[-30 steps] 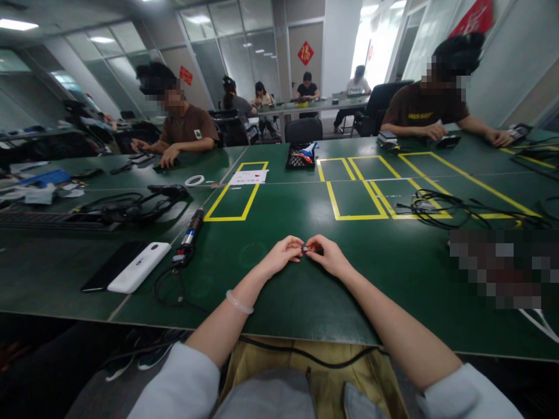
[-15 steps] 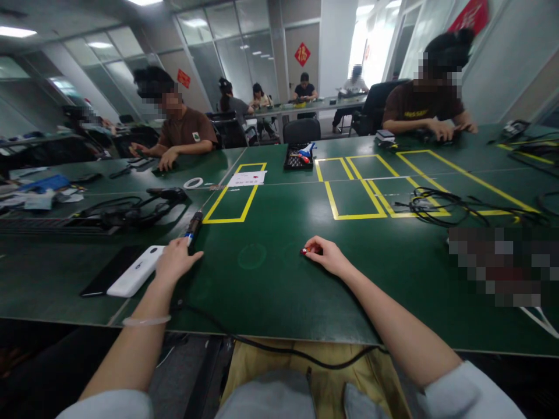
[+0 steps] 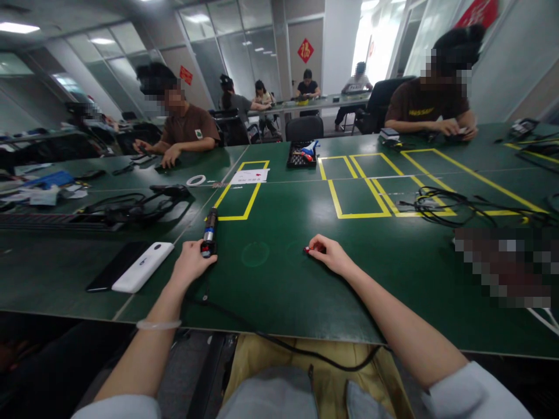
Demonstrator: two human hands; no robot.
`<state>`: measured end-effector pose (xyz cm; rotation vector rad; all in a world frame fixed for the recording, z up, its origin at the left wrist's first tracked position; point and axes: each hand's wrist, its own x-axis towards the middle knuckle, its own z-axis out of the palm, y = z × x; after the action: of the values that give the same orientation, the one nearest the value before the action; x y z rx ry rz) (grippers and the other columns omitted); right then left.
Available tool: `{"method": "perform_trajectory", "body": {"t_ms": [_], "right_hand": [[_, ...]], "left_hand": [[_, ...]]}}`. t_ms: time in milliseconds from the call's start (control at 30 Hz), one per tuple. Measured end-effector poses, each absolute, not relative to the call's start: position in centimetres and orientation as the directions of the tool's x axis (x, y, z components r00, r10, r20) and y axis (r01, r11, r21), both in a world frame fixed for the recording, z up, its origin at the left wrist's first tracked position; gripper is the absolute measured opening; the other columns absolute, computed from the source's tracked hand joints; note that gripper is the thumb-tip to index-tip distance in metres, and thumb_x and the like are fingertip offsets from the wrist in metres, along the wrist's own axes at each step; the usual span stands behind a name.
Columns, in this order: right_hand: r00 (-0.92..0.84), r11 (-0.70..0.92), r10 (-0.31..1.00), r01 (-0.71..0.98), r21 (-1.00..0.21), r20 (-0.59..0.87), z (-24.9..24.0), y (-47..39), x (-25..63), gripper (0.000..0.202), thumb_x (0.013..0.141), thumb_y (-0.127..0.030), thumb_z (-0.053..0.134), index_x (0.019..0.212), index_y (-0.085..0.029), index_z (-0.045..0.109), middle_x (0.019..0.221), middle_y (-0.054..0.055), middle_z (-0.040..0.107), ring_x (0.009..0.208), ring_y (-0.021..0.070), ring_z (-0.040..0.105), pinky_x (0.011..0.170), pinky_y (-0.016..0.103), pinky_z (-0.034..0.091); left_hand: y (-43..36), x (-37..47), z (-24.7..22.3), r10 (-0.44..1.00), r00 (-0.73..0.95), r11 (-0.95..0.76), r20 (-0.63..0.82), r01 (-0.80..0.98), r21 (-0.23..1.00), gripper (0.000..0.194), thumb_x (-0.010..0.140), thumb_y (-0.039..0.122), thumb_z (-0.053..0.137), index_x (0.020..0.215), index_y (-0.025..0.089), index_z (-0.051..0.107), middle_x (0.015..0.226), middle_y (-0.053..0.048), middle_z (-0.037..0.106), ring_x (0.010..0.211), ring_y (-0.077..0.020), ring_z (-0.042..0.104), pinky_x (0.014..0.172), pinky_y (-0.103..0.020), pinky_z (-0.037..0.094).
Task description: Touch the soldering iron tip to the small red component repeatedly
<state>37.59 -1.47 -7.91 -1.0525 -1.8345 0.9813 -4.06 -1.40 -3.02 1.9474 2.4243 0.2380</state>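
My left hand (image 3: 192, 260) is closed around the near end of a black flashlight-shaped cylinder (image 3: 210, 227) with a silver section and a blue band. Its far end points away from me over the green table, and red shows at the end by my fingers. To the right, my right hand (image 3: 329, 254) rests low over the tabletop, thumb and fingers pinched on a small red piece (image 3: 307, 249). My fingers cover most of that piece, so its kind is unclear. A white phone-shaped slab (image 3: 143, 267) lies left of my left hand, beside a black flat slab (image 3: 117, 266).
Yellow tape outlines (image 3: 364, 216) mark the green table (image 3: 271, 297). A black tray (image 3: 301, 157) holds tools. Tangled black cables (image 3: 430, 203) lie right, a black cabled device (image 3: 148, 201) left. Paper (image 3: 250, 176) and a white ring (image 3: 195, 180) lie farther back. Two people work opposite.
My left hand has shifted right, away from the white slab, moving the cylinder with it; the cylinder now stands more in line with my view. My right hand keeps its pinch, almost still.
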Motion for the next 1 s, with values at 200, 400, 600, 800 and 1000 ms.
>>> {"method": "perform_trajectory", "body": {"t_ms": [200,400,600,800,1000], "right_hand": [[-0.350,0.381,0.898,0.312,-0.871,0.267,-8.0,-1.4,37.4,0.009,0.080,-0.026,0.060,0.083,-0.018,0.058,0.071,-0.002,0.055,0.065,0.0124,0.050,0.062,0.024,0.040],[-0.314,0.417,0.895,0.332,-0.846,0.318,-8.2,-1.4,37.4,0.005,0.081,-0.023,0.059,0.082,-0.019,0.057,0.075,-0.001,0.056,0.067,0.0133,0.050,0.064,0.025,0.041],[-0.271,0.439,0.894,0.366,-0.821,0.357,-8.4,-1.1,37.5,0.003,0.081,-0.022,0.057,0.082,-0.020,0.056,0.076,-0.001,0.054,0.065,0.0136,0.049,0.064,0.026,0.041],[-0.323,0.469,0.875,0.375,-0.800,0.361,-8.7,-1.1,37.4,0.003,0.080,-0.018,0.058,0.081,-0.020,0.055,0.077,-0.001,0.053,0.066,0.0134,0.050,0.065,0.026,0.040],[-0.343,0.478,0.867,0.370,-0.797,0.360,-8.5,-1.2,37.2,0.007,0.080,-0.017,0.061,0.087,-0.019,0.062,0.087,0.002,0.056,0.074,0.0144,0.054,0.072,0.028,0.044]], "left_hand": [[-2.0,5.3,-3.7,0.993,-0.095,0.084,0.075,0.987,0.138,0.060,0.074,0.050,0.056,0.125,0.019,0.049,0.123,-0.012,0.045,0.100,-0.0269,0.060,0.080,-0.036,0.050],[-2.0,14.4,-4.3,0.982,0.093,-0.119,0.162,0.980,0.159,0.055,0.075,0.047,0.059,0.121,0.020,0.047,0.113,-0.011,0.048,0.098,-0.0258,0.057,0.077,-0.034,0.047],[-2.4,18.9,-4.8,0.954,0.218,-0.264,0.206,0.936,0.232,0.065,0.073,0.043,0.064,0.130,0.021,0.041,0.112,-0.011,0.048,0.100,-0.0251,0.054,0.080,-0.033,0.044],[-3.0,19.9,-4.6,0.948,0.260,-0.298,0.184,0.929,0.221,0.068,0.075,0.043,0.060,0.134,0.020,0.038,0.113,-0.013,0.048,0.099,-0.0275,0.054,0.078,-0.035,0.044],[-3.4,19.9,-4.2,0.947,0.273,-0.309,0.171,0.919,0.246,0.068,0.074,0.041,0.060,0.135,0.019,0.038,0.114,-0.013,0.048,0.100,-0.0283,0.053,0.080,-0.036,0.042]]}}
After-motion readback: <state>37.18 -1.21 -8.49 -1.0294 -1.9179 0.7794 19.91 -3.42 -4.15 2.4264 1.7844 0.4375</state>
